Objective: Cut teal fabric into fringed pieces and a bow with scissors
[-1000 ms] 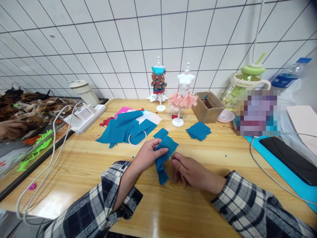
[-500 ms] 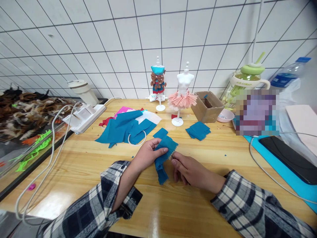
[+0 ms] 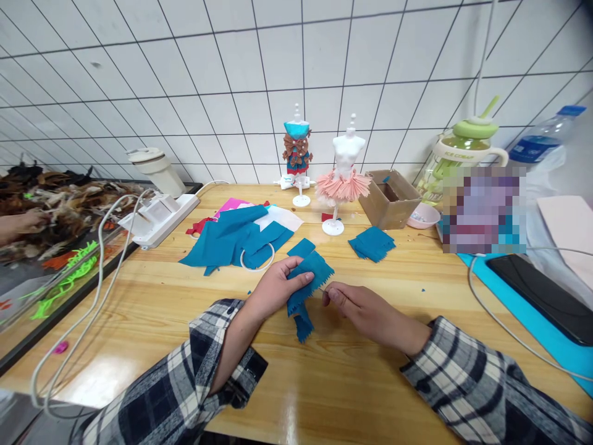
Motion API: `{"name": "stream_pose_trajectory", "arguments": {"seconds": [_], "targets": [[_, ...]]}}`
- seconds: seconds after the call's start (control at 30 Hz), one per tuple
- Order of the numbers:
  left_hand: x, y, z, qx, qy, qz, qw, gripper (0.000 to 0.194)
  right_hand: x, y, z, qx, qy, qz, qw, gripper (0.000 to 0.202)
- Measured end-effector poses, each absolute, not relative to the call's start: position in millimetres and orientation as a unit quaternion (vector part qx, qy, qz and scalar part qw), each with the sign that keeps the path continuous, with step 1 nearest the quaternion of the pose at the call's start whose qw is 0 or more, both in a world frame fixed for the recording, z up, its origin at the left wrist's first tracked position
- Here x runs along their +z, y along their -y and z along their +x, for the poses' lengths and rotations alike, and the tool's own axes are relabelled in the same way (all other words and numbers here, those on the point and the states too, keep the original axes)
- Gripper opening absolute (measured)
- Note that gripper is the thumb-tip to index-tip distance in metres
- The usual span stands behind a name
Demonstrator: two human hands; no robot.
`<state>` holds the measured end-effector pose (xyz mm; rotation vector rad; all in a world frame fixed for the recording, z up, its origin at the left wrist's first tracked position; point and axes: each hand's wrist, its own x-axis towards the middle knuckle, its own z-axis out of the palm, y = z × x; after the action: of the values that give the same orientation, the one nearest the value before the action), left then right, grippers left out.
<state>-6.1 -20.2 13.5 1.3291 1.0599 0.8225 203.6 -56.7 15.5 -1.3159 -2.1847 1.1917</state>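
Note:
My left hand (image 3: 280, 287) pinches a teal cloth piece (image 3: 309, 272) with a jagged, fringed edge between thumb and fingers. Below it hangs a narrower teal strip (image 3: 303, 324), also with a ragged edge. Just right of the fringe, the closed fingertips of my right hand (image 3: 365, 312) grip a thin, needle-like tool (image 3: 323, 290); its tip points at the cloth edge. Another small teal piece (image 3: 301, 248) shows behind my left hand. A stack of teal squares (image 3: 372, 243) lies farther right. Larger teal cloth (image 3: 222, 238) and a white ring (image 3: 243, 262) are at the left.
A bare-topped mini mannequin (image 3: 348, 151) wears a pink ruffled skirt; a dressed one (image 3: 296, 148) stands behind. Nearby are a brown box (image 3: 393, 207) and pink bowl (image 3: 424, 217). A power strip (image 3: 160, 222) lies left, a phone (image 3: 542, 296) right. Another person's hand (image 3: 23, 227) touches feathers.
My right hand has drawn slightly right, away from the cloth's fringe, exposing more of the thin tool. The hanging strip has shifted a little. Another person's hand has entered at the left edge.

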Motion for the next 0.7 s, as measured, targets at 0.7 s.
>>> {"name": "stream_pose_trajectory", "arguments": {"seconds": [0.7], "targets": [[12.6, 20.5, -4.2, 0.329, -0.445, 0.583, 0.595, 0.030, 8.2, 53.6, 199.9, 0.453, 0.741, -0.463, 0.174, 0.046]]}}
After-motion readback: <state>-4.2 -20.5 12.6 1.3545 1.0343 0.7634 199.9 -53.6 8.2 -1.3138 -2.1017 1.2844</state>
